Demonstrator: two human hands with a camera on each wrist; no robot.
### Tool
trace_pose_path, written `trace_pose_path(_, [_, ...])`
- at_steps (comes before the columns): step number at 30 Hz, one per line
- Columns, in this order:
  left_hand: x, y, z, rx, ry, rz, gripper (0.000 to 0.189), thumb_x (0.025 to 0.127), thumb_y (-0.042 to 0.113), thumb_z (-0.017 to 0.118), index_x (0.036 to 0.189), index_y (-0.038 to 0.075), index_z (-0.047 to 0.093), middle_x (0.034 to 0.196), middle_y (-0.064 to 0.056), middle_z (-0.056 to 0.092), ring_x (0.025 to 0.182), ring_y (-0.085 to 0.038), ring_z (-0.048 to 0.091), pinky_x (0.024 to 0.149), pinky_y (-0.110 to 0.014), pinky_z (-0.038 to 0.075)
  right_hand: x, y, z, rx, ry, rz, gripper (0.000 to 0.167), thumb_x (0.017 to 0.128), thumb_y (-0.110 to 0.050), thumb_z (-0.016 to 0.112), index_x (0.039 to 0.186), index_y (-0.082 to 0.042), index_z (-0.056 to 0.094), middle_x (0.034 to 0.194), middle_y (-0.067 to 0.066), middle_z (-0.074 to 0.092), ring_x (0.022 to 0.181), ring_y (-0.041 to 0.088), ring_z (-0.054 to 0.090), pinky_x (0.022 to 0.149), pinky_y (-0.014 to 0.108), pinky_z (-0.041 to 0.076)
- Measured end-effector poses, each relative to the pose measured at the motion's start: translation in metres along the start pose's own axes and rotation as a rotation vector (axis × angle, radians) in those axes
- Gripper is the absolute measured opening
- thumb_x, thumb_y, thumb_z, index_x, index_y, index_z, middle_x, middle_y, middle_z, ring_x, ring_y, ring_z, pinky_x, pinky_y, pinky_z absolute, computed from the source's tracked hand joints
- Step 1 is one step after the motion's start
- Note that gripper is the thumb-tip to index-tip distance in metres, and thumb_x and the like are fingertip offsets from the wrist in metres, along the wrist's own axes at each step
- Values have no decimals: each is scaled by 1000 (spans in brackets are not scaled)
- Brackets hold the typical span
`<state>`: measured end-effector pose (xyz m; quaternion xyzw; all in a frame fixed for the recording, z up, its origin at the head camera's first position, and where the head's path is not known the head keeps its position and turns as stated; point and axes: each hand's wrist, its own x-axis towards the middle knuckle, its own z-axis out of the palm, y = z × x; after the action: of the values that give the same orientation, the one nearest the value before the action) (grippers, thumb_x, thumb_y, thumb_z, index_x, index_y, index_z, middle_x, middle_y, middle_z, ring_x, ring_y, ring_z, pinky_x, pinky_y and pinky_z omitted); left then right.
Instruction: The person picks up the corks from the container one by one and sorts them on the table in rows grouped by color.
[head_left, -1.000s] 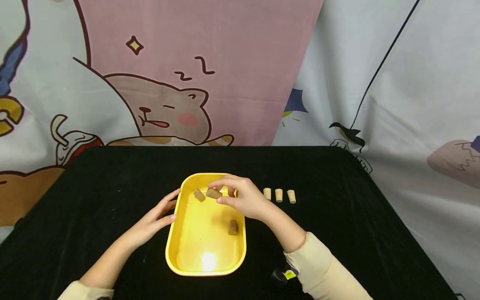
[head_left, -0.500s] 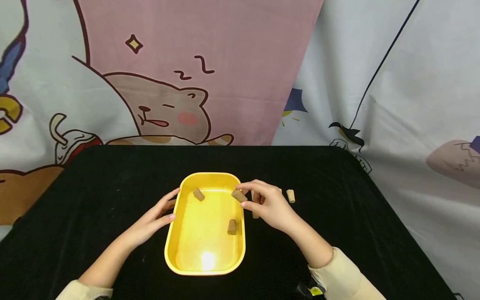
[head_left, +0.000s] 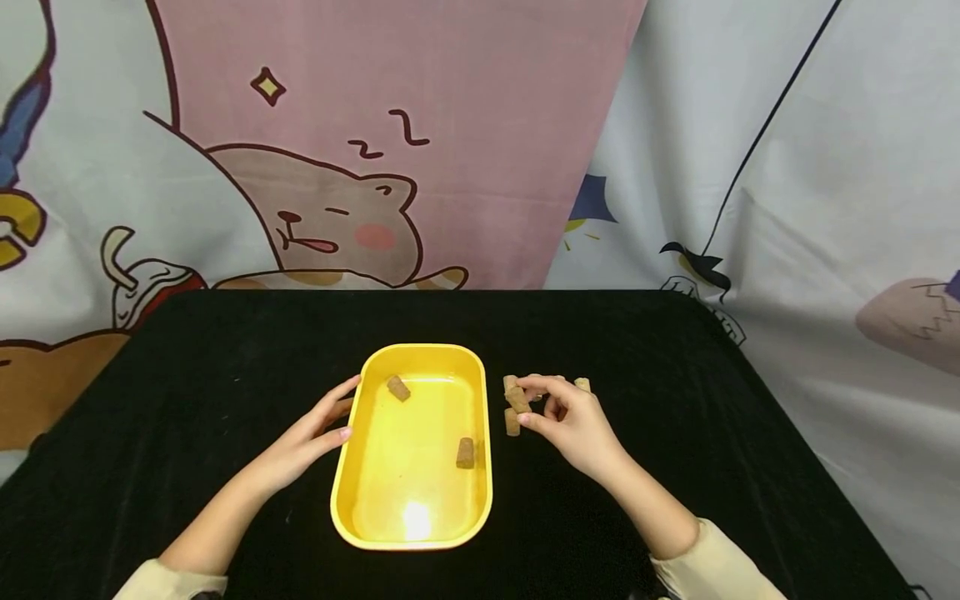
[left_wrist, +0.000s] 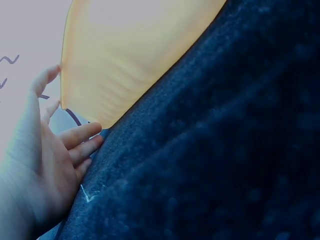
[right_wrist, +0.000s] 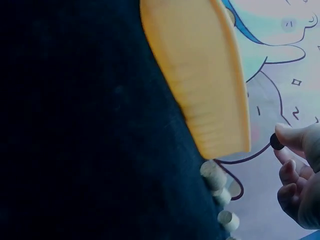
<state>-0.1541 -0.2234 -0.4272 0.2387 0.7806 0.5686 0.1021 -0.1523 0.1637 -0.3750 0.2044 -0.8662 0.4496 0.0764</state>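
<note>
A yellow plastic tray [head_left: 411, 533] lies on the black cloth, with one brown cork stopper [head_left: 398, 388] near its far left corner and another cork stopper [head_left: 465, 453] by its right wall. Fingers and thumb of my left hand [head_left: 315, 433] touch the tray's left side, loosely spread; the left wrist view shows this hand [left_wrist: 55, 155] at the tray's wall too. To the right of the tray, my right hand [head_left: 573, 425] pinches a cork stopper [head_left: 517, 399] between thumb and fingertips. It is above the cloth, and looks dark in the right wrist view.
Beside the tray stand paler corks: a near one [head_left: 512, 422], one partly covered [head_left: 511, 382] by the held cork, and one [head_left: 582, 384] farther right. My right hand hides others. A printed cartoon curtain [head_left: 480, 142] hangs behind the black-covered table [head_left: 225, 350].
My right hand has carried the pinched cork out from over the tray to the right, above the row of corks. The left hand has stayed at the tray's side.
</note>
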Motion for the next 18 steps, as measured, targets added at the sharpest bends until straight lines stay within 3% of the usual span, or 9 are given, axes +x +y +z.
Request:
trace_pose_path(9, [0,0,0,-2,-2,3,62,100,12,47,153,19,18,146,-27,34,128,-46,39,91,-45,48,-9,16,0,-72,13,127,40,78,-12,78,116,-10,65,94,-2,62,56,13,49,47,25,43])
trace_pose_path(18, [1,1,1,-6,-1,-11,61,100,12,47,153,20,18,145,-26,34,126,-45,40,91,-47,48,-15,37,6,-65,-2,272,39,77,-12,79,113,-10,65,92,0,64,57,15,50,48,25,44])
